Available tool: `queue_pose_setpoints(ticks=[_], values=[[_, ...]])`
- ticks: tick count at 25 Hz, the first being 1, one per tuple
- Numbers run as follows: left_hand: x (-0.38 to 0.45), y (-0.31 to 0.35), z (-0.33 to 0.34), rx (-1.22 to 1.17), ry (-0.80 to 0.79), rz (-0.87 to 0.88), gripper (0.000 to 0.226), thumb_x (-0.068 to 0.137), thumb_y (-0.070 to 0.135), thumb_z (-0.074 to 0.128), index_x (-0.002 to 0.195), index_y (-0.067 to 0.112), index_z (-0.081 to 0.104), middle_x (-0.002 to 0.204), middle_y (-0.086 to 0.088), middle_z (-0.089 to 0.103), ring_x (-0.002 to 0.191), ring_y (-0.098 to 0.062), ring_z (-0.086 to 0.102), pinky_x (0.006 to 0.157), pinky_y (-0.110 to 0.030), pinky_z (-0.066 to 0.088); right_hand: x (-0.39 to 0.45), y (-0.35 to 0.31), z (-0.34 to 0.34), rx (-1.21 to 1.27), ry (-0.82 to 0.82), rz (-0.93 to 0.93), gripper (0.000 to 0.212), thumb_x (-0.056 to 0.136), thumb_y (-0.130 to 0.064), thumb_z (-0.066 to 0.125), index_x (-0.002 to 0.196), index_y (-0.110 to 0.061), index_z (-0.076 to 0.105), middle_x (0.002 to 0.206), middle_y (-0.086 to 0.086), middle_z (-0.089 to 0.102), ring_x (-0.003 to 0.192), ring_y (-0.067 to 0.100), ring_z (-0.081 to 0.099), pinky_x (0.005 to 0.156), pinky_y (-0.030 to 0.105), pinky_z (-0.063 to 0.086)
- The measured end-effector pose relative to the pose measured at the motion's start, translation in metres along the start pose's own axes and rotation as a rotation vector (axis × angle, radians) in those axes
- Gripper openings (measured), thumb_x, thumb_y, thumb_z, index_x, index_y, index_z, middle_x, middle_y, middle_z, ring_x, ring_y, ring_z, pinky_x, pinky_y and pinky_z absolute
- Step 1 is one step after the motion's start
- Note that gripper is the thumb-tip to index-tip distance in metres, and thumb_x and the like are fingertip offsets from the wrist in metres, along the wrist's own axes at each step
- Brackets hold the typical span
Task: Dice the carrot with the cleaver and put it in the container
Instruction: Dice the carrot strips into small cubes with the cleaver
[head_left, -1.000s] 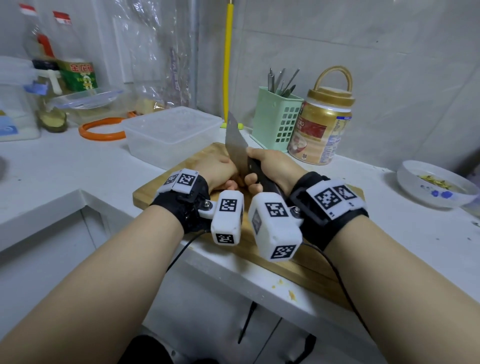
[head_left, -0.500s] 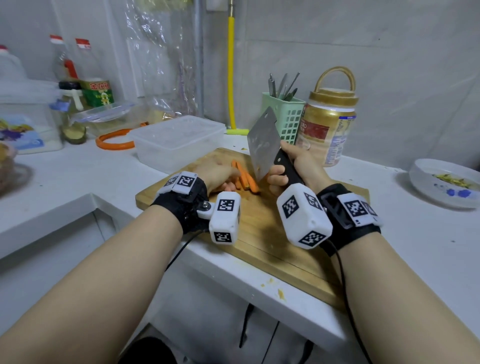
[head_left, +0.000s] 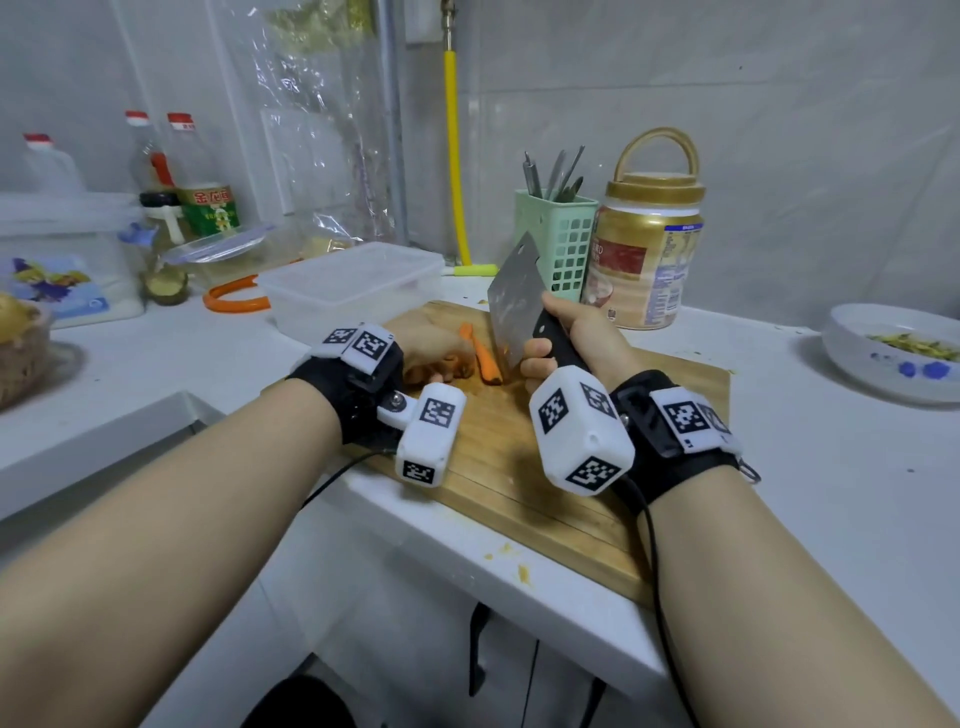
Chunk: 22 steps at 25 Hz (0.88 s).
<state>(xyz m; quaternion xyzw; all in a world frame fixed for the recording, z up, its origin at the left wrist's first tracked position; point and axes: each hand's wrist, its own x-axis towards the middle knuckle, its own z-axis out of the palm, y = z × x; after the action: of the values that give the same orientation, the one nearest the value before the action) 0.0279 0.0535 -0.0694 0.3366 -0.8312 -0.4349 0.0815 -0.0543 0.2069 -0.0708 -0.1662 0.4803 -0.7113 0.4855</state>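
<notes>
Orange carrot (head_left: 485, 358) between both hands

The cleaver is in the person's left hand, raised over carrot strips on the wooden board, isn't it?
Not quite: the head view shows the cleaver gripped by the right hand. The rest holds: it is raised over carrot strips on the wooden board.

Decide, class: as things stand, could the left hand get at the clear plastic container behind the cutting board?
Probably yes. The left hand rests on the carrot pieces, and the container stands just beyond the cutting board on that same side. Nothing lies between them; the cleaver is off to the right.
</notes>
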Motion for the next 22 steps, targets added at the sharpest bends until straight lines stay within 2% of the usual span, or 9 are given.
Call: queue_pose_setpoints(ticks=[2,4,7,11,14,16,19,22], values=[[-0.001,0.004,0.002,0.103,-0.005,0.007,0.026,0.076,0.02,0.078,0.069,0.012,0.054,0.062,-0.007,0.054,0.049,-0.016,0.048,0.041,-0.015,0.038,-0.001,0.0,0.001,-0.001,0.012,0.008,0.026,0.1,-0.041,0.042,0.09,-0.017,0.042,0.046,-0.001,0.037,0.032,0.012,0.032,0.037,0.014,0.027],[0.001,0.007,0.002,0.243,0.011,0.016,0.028,0.071,0.026,0.082,0.072,0.011,0.058,0.07,-0.007,0.06,0.061,-0.019,0.054,0.057,-0.024,0.046,-0.001,-0.001,0.0,0.004,0.026,0.006,0.026,0.1,-0.04,0.042,0.089,-0.016,0.042,0.046,0.0,0.037,0.033,0.012,0.032,0.037,0.014,0.028],[0.007,0.011,-0.004,0.452,0.09,0.024,0.027,0.075,0.028,0.077,0.067,0.013,0.056,0.066,-0.003,0.059,0.066,-0.018,0.056,0.059,-0.026,0.043,-0.001,-0.002,-0.003,0.018,0.042,0.007,0.023,0.099,-0.04,0.044,0.097,-0.017,0.039,0.046,0.0,0.038,0.033,0.013,0.033,0.037,0.013,0.029],[0.02,0.009,-0.017,0.527,0.153,-0.016,0.028,0.079,0.031,0.075,0.072,0.012,0.056,0.074,-0.004,0.061,0.079,-0.021,0.059,0.068,-0.028,0.045,-0.004,-0.002,-0.004,0.06,0.031,0.018,0.026,0.098,-0.041,0.045,0.103,-0.017,0.036,0.046,-0.001,0.038,0.033,0.012,0.034,0.037,0.014,0.031],[0.031,0.006,-0.026,0.568,0.18,-0.017,0.034,0.075,0.037,0.077,0.075,0.012,0.054,0.083,-0.006,0.061,0.088,-0.025,0.06,0.075,-0.031,0.048,-0.007,-0.003,-0.003,0.045,0.038,0.051,0.034,0.097,-0.041,0.048,0.082,-0.012,0.036,0.041,0.0,0.037,0.03,0.013,0.034,0.034,0.014,0.031],[0.037,0.005,-0.032,0.597,0.179,-0.013,0.037,0.068,0.041,0.08,0.077,0.013,0.057,0.088,-0.007,0.067,0.087,-0.026,0.063,0.081,-0.033,0.053,-0.008,-0.003,-0.004,0.028,0.052,0.054,0.036,0.097,-0.04,0.049,0.074,-0.017,0.033,0.039,0.0,0.036,0.029,0.013,0.034,0.034,0.016,0.03],[0.043,0.008,-0.039,0.594,0.146,-0.023,0.037,0.064,0.041,0.081,0.081,0.013,0.065,0.083,-0.006,0.07,0.082,-0.026,0.066,0.084,-0.037,0.054,-0.009,-0.004,-0.007,0.061,0.052,0.037,0.039,0.097,-0.041,0.048,0.07,-0.017,0.034,0.04,-0.001,0.036,0.031,0.013,0.035,0.042,0.021,0.029],[0.03,0.023,-0.035,0.564,0.127,0.042,0.039,0.072,0.045,0.078,0.077,0.01,0.064,0.071,-0.005,0.063,0.073,-0.022,0.062,0.071,-0.03,0.05,-0.007,-0.005,-0.009,0.077,0.041,0.012,0.037,0.096,-0.042,0.049,0.074,-0.017,0.034,0.041,-0.001,0.036,0.032,0.012,0.034,0.045,0.021,0.026]])
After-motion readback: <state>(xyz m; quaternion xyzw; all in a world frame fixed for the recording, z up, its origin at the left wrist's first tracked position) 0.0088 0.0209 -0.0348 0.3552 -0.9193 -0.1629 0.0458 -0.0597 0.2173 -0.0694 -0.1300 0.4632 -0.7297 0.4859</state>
